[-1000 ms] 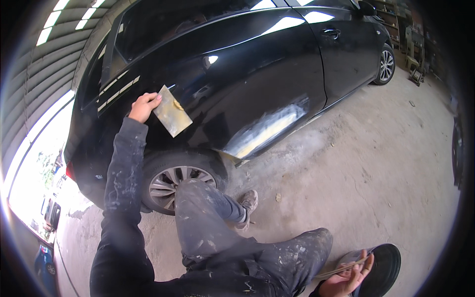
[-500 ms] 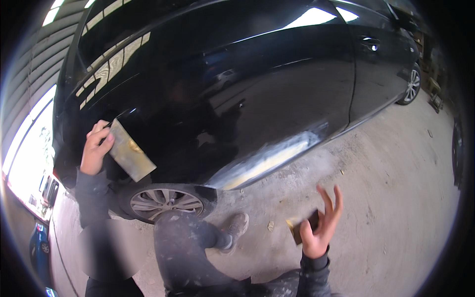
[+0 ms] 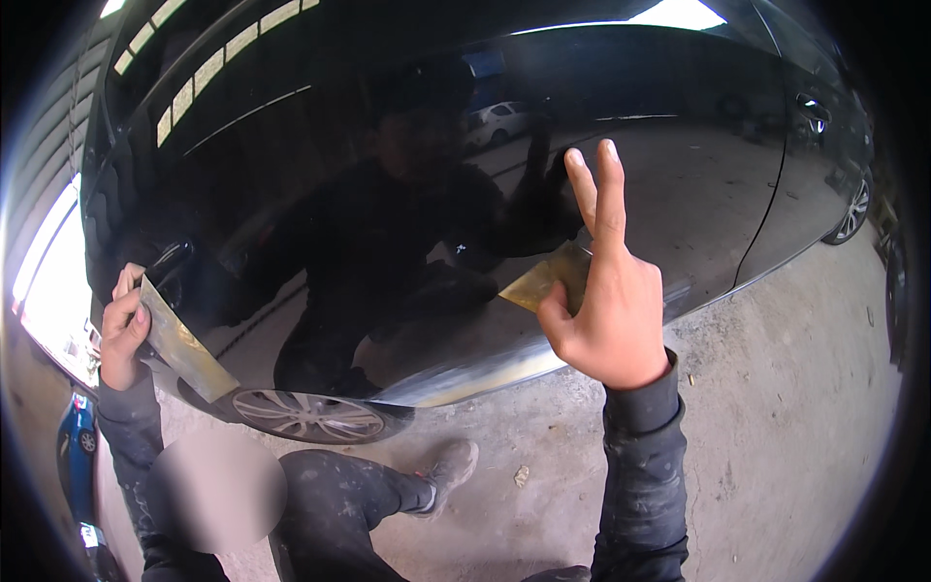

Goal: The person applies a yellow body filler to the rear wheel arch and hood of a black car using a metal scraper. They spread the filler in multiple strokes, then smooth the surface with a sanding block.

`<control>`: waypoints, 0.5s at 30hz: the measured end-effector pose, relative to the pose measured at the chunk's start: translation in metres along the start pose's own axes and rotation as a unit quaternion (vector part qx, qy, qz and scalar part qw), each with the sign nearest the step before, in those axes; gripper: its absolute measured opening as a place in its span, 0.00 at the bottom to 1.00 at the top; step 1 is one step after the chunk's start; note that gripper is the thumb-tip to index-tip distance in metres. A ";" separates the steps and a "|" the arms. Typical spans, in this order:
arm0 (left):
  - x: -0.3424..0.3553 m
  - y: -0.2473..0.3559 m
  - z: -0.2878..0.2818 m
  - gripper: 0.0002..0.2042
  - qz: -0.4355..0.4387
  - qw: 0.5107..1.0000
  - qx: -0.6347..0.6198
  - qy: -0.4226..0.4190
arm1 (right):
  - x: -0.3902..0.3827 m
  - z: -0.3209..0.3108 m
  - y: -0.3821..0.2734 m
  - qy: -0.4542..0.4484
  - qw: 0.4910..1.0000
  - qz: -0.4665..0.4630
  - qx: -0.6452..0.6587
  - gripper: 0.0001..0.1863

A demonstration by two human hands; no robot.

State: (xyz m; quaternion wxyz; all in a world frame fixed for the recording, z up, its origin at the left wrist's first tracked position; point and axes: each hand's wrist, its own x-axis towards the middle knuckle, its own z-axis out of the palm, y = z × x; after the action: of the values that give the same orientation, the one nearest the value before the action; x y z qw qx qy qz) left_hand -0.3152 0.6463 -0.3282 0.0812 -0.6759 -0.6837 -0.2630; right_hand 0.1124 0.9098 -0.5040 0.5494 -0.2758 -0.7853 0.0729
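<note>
Head view: right hand (image 3: 609,315) is now raised up against the black car (image 3: 679,194) side, where half a second ago it was hanging low over the concrete floor (image 3: 776,407). It is pinching a small yellowish spreader (image 3: 545,278) between thumb and bent fingers, two fingers sticking straight up. Left hand (image 3: 121,330) is staying closed on a wider filler board (image 3: 184,344), just above the rear wheel (image 3: 305,415). Camera is leaning closer to the car. Judging, the spreader is getting lined up with the dull patch (image 3: 465,378) low on the panel.
</note>
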 end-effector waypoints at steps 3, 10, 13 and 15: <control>-0.004 0.000 0.002 0.25 0.000 1.000 0.016 0.011 | -0.019 0.000 -0.004 -0.016 1.000 0.016 -0.006 0.64; -0.003 -0.013 -0.003 0.21 0.076 0.997 0.030 0.014 | -0.122 -0.021 -0.064 0.171 0.880 0.248 0.367 0.55; 0.006 -0.031 -0.007 0.15 0.128 0.991 -0.028 -0.014 | -0.194 -0.024 -0.102 0.280 0.727 0.348 0.522 0.37; 0.010 -0.043 -0.006 0.12 0.160 0.986 -0.049 -0.017 | -0.241 -0.022 -0.124 0.335 0.638 0.436 0.539 0.25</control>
State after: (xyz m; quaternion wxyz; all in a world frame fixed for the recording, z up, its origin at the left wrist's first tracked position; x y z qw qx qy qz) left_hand -0.3592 0.6550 -0.3293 0.0772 -0.7839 -0.5544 -0.2687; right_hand 0.1475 0.6780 -0.6415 0.7307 -0.2467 -0.1570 0.6170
